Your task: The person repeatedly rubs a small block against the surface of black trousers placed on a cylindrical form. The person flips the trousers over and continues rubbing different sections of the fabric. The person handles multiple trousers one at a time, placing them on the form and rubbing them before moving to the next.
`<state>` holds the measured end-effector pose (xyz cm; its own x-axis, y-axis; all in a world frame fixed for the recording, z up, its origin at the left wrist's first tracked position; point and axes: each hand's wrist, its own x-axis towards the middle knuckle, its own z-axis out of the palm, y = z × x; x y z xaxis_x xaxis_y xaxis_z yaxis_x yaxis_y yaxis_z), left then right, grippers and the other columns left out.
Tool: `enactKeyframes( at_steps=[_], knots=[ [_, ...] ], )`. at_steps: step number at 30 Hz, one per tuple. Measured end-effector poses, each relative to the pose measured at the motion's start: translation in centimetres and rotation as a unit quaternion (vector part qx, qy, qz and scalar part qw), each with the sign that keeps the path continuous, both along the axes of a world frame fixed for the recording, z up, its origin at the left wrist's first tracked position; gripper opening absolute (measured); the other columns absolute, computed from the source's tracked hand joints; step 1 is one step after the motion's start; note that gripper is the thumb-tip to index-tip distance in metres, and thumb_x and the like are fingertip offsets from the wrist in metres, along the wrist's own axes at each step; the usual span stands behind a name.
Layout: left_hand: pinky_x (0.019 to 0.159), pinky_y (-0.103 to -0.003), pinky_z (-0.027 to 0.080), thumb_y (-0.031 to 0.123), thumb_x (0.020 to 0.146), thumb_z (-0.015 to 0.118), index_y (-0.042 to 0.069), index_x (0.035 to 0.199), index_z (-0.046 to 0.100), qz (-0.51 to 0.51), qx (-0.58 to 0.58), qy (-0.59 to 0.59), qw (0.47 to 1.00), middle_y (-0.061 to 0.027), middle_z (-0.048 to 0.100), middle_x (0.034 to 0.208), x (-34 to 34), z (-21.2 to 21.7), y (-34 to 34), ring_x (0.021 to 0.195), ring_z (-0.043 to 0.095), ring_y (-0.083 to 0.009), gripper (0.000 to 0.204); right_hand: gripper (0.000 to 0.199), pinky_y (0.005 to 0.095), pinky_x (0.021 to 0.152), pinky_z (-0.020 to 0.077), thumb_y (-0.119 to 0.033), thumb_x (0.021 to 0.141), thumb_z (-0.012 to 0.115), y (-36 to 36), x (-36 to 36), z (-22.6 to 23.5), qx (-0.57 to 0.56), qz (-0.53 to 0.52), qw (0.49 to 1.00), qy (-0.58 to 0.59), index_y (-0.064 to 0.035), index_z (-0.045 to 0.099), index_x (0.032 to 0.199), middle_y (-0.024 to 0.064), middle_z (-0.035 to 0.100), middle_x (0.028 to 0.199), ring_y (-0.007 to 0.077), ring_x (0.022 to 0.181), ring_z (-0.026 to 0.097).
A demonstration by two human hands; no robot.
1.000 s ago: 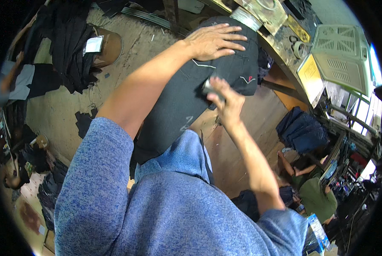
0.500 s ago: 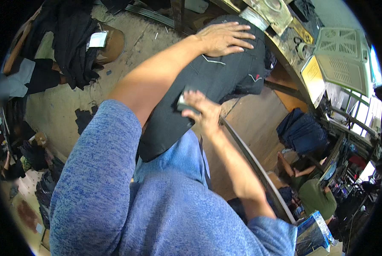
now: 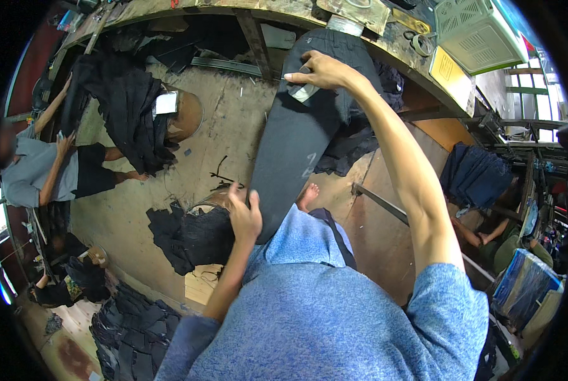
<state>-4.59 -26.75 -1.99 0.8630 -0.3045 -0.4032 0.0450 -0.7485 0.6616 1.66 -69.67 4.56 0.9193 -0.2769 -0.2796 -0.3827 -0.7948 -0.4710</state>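
Head view, looking down: we see a long dark garment (image 3: 297, 146) draped from the tabletop (image 3: 398, 44) at the upper centre of the frame down toward the person's lap at mid-frame. The right hand (image 3: 322, 71), upper centre, rests on the top part of the garment with fingers curled around a small pale flat piece (image 3: 304, 93), seemingly a chalk or marker block, pressed against the cloth; the thumb side is hidden, so we cannot tell exactly how it is pinched. The left hand (image 3: 244, 216), just left of centre, grips the lower left edge of the garment, fingers spread upward along the cloth and the thumb on the near side. A faint light mark (image 3: 309, 166) shows on the garment between the two hands.

The person wears a blue knit sweater (image 3: 322, 317) that fills the lower part of the frame. A bare foot (image 3: 308, 194) shows just right of the garment's lower end.

On the floor (image 3: 227, 127) to the left of centre lies a heap of dark cloth (image 3: 189, 236), and another dark pile (image 3: 128, 117) is draped over a round stool in the upper left. At the left edge another person (image 3: 49, 168) in a grey shirt sits handling dark cloth. Stacked dark garments (image 3: 132, 330) lie in the lower left. In the upper right, on the tabletop, stands a pale green slatted box (image 3: 474, 28), and folded blue fabric (image 3: 477, 178) sits at the right.
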Motion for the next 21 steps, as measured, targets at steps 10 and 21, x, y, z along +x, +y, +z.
enactKeyframes(
  at_steps=[10, 21],
  knots=[
    [0.088, -0.063, 0.056, 0.062, 0.103, 0.064, 0.002, 0.142, 0.060, -0.165, 0.224, -0.003, 0.961, -0.0387, 0.074, 0.104, -5.8, -0.6, 13.8, 0.100, 0.072, -0.0580, 0.071, 0.073, 0.0483, 0.086, 0.0593, -0.073, 0.096, 0.069, 7.6, -8.5, -3.4, -0.077, 0.044, 0.996, -0.012, -0.0014, 0.079, 0.090, 0.0199, 0.067, 0.115, 0.0388, 0.103, 0.071],
    [0.131, -0.060, 0.027, 0.055, 0.103, 0.069, 0.014, 0.163, 0.052, -0.497, -0.019, -0.285, 0.820, -0.0192, 0.041, 0.174, 3.2, 0.2, 8.0, 0.163, 0.036, -0.0393, 0.075, 0.070, 0.0484, 0.086, 0.0608, -0.068, 0.096, 0.072, 13.0, -19.6, -1.1, 0.046, -0.128, 0.982, -0.130, 0.0002, 0.084, 0.098, 0.0196, 0.078, 0.101, 0.0380, 0.098, 0.078]
  ],
)
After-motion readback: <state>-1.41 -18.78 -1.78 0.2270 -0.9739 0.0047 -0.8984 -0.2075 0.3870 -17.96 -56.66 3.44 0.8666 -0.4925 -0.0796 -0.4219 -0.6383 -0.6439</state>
